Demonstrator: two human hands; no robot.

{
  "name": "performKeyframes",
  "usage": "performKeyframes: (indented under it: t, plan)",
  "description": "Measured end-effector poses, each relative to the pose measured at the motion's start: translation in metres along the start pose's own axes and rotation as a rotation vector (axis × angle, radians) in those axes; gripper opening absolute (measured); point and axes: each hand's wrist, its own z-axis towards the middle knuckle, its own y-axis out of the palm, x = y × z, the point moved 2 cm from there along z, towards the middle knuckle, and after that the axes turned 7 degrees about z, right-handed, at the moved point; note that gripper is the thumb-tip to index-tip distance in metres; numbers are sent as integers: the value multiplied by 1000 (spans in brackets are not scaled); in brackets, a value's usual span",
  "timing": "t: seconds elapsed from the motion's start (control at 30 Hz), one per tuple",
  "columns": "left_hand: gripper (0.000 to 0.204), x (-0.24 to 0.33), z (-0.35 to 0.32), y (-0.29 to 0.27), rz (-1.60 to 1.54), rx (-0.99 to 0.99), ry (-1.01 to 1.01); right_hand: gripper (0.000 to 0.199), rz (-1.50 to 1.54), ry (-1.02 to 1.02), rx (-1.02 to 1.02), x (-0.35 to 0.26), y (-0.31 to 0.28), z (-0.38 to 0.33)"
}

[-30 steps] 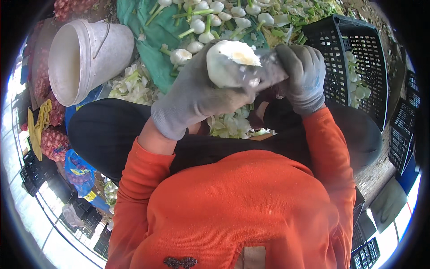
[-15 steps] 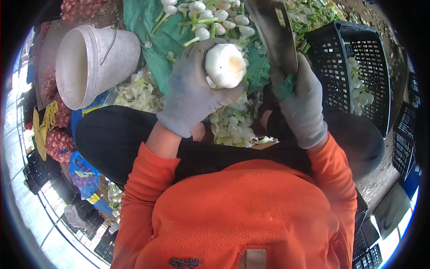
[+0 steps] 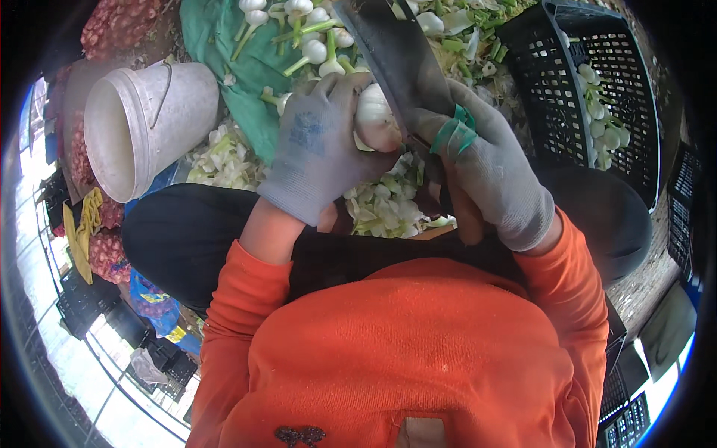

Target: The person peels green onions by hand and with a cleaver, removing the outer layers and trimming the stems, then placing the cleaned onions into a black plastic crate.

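My left hand (image 3: 314,145), in a grey work glove, is closed round a big white garlic bulb (image 3: 376,119). My right hand (image 3: 497,172), gloved alike, grips a broad dark-bladed knife (image 3: 399,60). Its wooden handle (image 3: 467,209) juts out below my palm, and a green band (image 3: 455,131) shows at the fingers. The blade lies against the right side of the bulb and hides part of it. Beyond my hands, several garlic bulbs with green stems (image 3: 314,52) lie heaped on a green cloth (image 3: 224,63).
A whitish bucket (image 3: 183,104) lies tipped at the left. A black plastic crate (image 3: 534,97) holding some bulbs stands at the right. Peeled skins (image 3: 385,209) litter the ground between my legs. Net sacks of reddish bulbs (image 3: 112,30) sit at the far left.
The knife has swung left and come against the garlic bulb, with my right hand turned inward. The bulb has tilted in my left hand. The whole view has shifted slightly.
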Motion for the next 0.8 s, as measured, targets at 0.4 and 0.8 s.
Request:
performKeyframes:
  t: [0.4, 0.8]
  plan:
    - [65, -9, 3, 6, -84, 155, -68, 41, -117, -91, 196, 9, -16, 13]
    - [71, -16, 1, -1, -902, 230, -321, 33, -131, -193, 302, 8, -20, 19]
